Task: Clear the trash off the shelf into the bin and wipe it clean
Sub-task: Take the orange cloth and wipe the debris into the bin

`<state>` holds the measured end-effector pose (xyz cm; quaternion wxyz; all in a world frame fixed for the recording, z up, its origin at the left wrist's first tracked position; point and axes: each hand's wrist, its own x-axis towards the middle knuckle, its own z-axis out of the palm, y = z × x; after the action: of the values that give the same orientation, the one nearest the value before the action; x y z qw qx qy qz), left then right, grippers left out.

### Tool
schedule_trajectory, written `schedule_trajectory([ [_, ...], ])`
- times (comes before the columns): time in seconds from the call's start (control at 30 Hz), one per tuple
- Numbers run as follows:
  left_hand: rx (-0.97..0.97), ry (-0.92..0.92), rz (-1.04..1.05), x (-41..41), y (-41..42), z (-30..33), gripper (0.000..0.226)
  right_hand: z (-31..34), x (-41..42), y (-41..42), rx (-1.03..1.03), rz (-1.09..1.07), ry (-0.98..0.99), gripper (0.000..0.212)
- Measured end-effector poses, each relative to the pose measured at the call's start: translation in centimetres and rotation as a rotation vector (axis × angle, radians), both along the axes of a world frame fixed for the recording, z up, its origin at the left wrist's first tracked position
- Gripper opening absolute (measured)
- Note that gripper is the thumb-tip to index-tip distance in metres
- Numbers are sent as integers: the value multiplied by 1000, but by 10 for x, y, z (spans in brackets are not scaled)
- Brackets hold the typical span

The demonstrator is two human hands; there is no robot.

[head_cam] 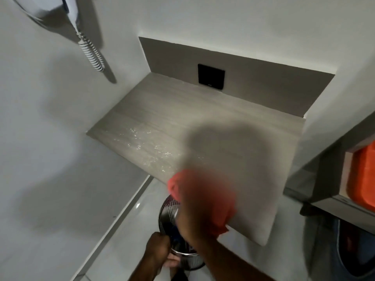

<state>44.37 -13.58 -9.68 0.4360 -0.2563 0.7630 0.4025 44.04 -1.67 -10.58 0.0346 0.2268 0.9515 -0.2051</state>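
The grey wood-grain shelf (pixel 182 110) juts from a wall niche, with wet glistening streaks (pixel 146 145) near its front left. My right hand (pixel 200 211), blurred by motion, grips a red cloth (pixel 223 218) at the shelf's front edge. Below the edge stands a perforated metal bin (pixel 168 209) on the floor, with something dark blue inside it. My left hand (pixel 158 248) holds the bin by its rim. No loose trash shows on the shelf.
A black square wall plate (pixel 211 77) sits on the niche's back panel. A white wall phone with a coiled cord (pixel 91 51) hangs at upper left. An orange item (pixel 363 179) lies in a cabinet at right. The floor (pixel 121 230) is pale tile.
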Motion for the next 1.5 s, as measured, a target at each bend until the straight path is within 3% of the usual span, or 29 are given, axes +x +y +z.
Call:
schedule_trajectory([
  [0.1, 7, 13, -2, -13, -15, 2, 31, 7, 3, -44, -266, 79, 129, 55],
  [0.17, -11, 14, -6, -26, -25, 1, 28, 14, -3, -51, -429, -53, 194, 45],
  [0.27, -80, 43, -80, -53, -44, -5, 27, 40, -14, -32, -439, -333, 439, 38],
  [0.33, -85, 69, -127, -67, -53, -9, 23, 67, -20, 6, -389, -405, 630, 36],
  [0.4, -68, 63, -130, -86, -62, -14, 17, 84, -31, 58, -172, -420, 591, 33],
  [0.47, -75, 24, -212, -103, -69, -16, 29, 83, -43, 109, 95, -375, 494, 41],
  [0.57, -70, 54, -262, -126, -80, -23, 25, 40, -68, 143, 61, -314, 162, 43],
  [0.67, -52, 71, -231, -144, -90, -27, 25, -1, -97, 122, 140, -329, -46, 60],
  [0.8, -13, -35, -248, -167, -101, -31, 27, -13, -146, 30, 254, -112, -2, 60],
  [0.9, -13, -41, -235, -179, -112, -32, 30, -7, -164, -55, 95, 54, 94, 61],
  [0.97, -24, -31, -220, -187, -119, -32, 28, -3, -170, -98, -192, 107, 245, 46],
  [1.1, -27, 14, -198, -198, -133, -35, 27, 31, -190, -120, -873, -89, 376, 29],
  [1.23, -45, 37, -154, -213, -146, -34, 38, 61, -228, -75, -1051, -195, 453, 27],
  [1.3, -27, 10, -131, -225, -150, -32, 36, 71, -251, -38, -950, -120, 685, 29],
  [1.37, 2, 7, -112, -234, -155, -30, 39, 67, -280, 2, -504, -37, 685, 36],
  [1.43, 8, 0, -109, -243, -159, -29, 43, 38, -306, 25, -70, 12, 388, 43],
  [1.5, -4, -12, -114, -253, -164, -30, 44, 5, -325, 21, 207, 18, 118, 52],
])
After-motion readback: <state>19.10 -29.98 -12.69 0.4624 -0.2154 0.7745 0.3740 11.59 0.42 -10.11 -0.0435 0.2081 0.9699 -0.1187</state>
